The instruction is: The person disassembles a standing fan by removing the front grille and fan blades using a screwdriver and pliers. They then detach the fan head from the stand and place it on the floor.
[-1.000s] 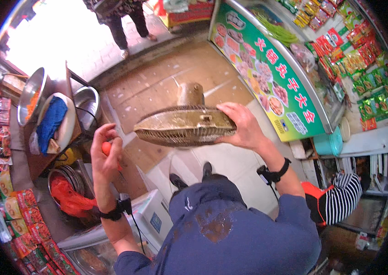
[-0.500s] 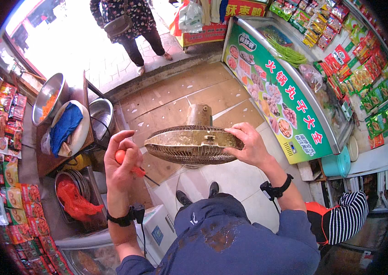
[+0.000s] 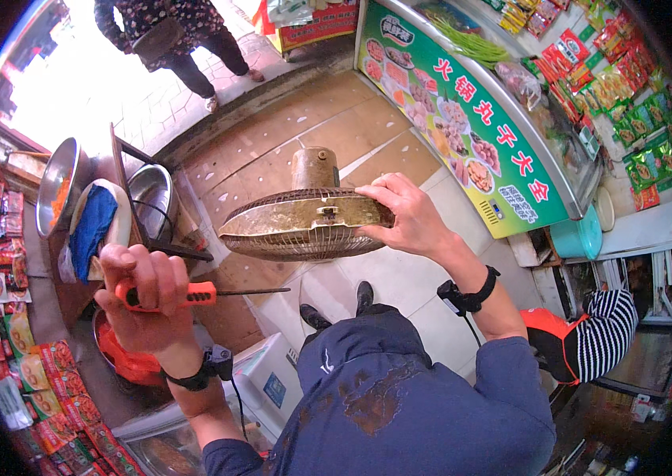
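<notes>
A screwdriver (image 3: 202, 293) with an orange-red handle is closed in my left hand (image 3: 144, 289); its thin dark shaft points right. In the middle, the grimy head of an electric fan (image 3: 288, 216) is seen edge-on, its wire guard toward me and its motor housing (image 3: 314, 168) on the far side. A small clip (image 3: 326, 212) sits on the guard's rim band. My right hand (image 3: 411, 220) grips the right end of this rim, thumb on the near side and fingers on the far side. The screwdriver's tip is apart from the fan, to its near left.
At the left are a metal bowl of orange shreds (image 3: 57, 186), a blue cloth (image 3: 92, 226) and another metal basin (image 3: 150, 194). A display freezer (image 3: 463, 119) stands to the right. A person (image 3: 185, 40) stands outside beyond the doorstep. Hanging packets line both sides.
My left hand has moved left and nearer to me, turning the screwdriver so its shaft lies level. The whole view has shifted; my right hand keeps its grip on the fan's rim.
</notes>
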Demonstrator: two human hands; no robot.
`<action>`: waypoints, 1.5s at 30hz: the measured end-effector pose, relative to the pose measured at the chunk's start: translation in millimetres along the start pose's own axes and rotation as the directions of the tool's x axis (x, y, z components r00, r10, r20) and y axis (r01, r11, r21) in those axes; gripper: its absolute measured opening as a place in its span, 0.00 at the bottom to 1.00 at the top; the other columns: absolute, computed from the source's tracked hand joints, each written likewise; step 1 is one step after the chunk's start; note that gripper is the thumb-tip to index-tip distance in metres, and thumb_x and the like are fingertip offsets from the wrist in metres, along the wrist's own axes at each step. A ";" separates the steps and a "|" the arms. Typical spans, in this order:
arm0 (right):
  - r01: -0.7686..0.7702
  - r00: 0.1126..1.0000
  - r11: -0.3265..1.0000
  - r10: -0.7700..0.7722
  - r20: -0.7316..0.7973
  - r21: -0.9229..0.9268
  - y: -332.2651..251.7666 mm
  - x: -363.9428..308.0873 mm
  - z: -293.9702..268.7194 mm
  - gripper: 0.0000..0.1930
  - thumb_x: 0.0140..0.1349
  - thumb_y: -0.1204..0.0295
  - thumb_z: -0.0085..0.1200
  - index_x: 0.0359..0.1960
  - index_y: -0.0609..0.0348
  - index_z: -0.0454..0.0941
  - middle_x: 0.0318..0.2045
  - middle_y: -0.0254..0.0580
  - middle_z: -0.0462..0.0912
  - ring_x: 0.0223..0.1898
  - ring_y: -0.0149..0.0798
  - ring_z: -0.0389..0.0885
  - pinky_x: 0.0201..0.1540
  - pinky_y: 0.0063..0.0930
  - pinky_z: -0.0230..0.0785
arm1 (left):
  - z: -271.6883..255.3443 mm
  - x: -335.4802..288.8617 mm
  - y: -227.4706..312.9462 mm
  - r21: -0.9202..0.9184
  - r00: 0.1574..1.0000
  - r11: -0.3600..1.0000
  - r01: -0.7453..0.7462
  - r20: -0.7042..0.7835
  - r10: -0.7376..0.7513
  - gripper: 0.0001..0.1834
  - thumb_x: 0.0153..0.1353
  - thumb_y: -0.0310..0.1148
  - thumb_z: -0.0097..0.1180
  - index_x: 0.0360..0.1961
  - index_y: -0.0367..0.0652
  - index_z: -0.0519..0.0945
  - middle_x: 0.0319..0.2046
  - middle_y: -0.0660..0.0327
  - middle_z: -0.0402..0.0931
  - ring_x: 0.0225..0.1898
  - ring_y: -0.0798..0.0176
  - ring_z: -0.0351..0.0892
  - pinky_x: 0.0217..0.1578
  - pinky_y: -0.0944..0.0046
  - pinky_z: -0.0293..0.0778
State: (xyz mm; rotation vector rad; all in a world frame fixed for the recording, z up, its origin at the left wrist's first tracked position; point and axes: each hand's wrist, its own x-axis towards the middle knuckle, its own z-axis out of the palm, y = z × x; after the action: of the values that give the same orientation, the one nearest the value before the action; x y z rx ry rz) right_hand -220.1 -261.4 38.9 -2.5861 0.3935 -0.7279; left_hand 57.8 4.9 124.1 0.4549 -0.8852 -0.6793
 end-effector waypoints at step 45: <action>0.008 0.983 0.972 -0.052 0.178 0.237 72.1 -112.9 50.2 0.26 0.40 0.62 0.80 0.38 0.52 0.76 0.36 0.38 0.80 0.40 0.49 0.81 0.52 0.50 0.73 | 7.4 -119.0 -110.3 0.940 0.880 -0.310 0.141 -0.262 -0.397 0.36 0.47 0.24 0.77 0.61 0.42 0.82 0.60 0.54 0.76 0.29 0.60 0.79 0.33 0.58 0.80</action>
State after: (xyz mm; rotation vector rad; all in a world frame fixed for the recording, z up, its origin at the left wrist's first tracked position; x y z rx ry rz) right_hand -296.5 -265.8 -82.0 -2.4119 0.1978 -0.5069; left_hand -40.1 10.4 -5.3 2.3230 -1.4174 -0.1978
